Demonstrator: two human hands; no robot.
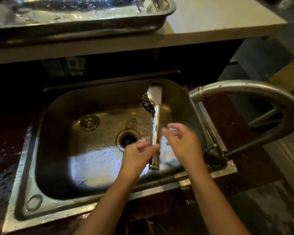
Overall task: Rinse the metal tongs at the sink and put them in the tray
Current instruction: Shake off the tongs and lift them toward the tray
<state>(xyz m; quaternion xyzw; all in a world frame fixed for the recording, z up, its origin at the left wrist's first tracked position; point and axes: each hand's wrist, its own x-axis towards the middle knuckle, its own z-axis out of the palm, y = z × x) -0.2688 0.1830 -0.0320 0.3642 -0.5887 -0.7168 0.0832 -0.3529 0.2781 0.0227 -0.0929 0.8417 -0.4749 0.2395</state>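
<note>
The metal tongs [156,119] point away from me over the right half of the steel sink [71,168], jaws closed at the far end. My left hand [137,156] grips their hinge end near me. My right hand [182,141] hovers just right of the handle, fingers spread and holding nothing. The steel tray [85,24] sits wet on the raised counter behind the sink, with some metal utensils at its right end.
The curved faucet [255,92] arches over the right rim of the sink; no running water is visible from its spout. The drain [128,139] lies just left of the tongs. A pale counter [210,26] extends right of the tray. Dark wet worktop surrounds the sink.
</note>
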